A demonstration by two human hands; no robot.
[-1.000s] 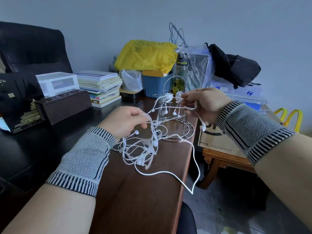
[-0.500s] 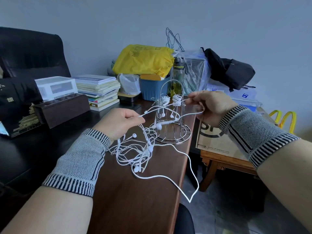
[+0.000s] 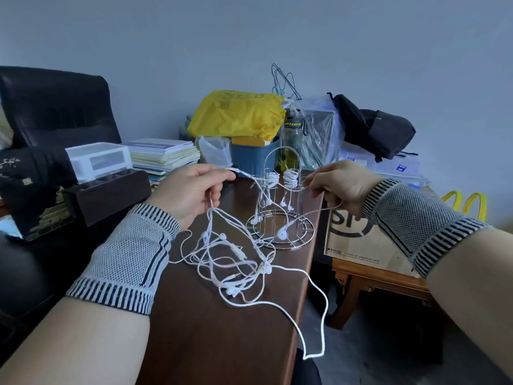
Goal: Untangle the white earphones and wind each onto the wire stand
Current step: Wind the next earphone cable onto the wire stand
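Note:
A tangle of white earphones (image 3: 234, 266) lies on the brown desk (image 3: 216, 343), with one long loop hanging over the desk's right edge. My left hand (image 3: 191, 190) pinches a cable above the tangle and holds it up, strands trailing down from the fingers. My right hand (image 3: 341, 187) pinches another cable beside the wire stand (image 3: 280, 218), an earbud dangling below it. The chrome stand is upright near the desk's right edge, and two wound white bundles sit on its upper hooks.
Behind the stand are a blue bin (image 3: 251, 158), a yellow bag (image 3: 236, 115), a green bottle (image 3: 291, 143) and stacked books (image 3: 163, 155). A dark box (image 3: 108, 195) sits at the left. A cardboard box (image 3: 363, 243) rests on a low wooden table right of the desk.
My left hand has lifted and moved toward the stand, drawing a cable up out of the tangle. My right hand stays beside the stand's top. The head camera has tilted slightly.

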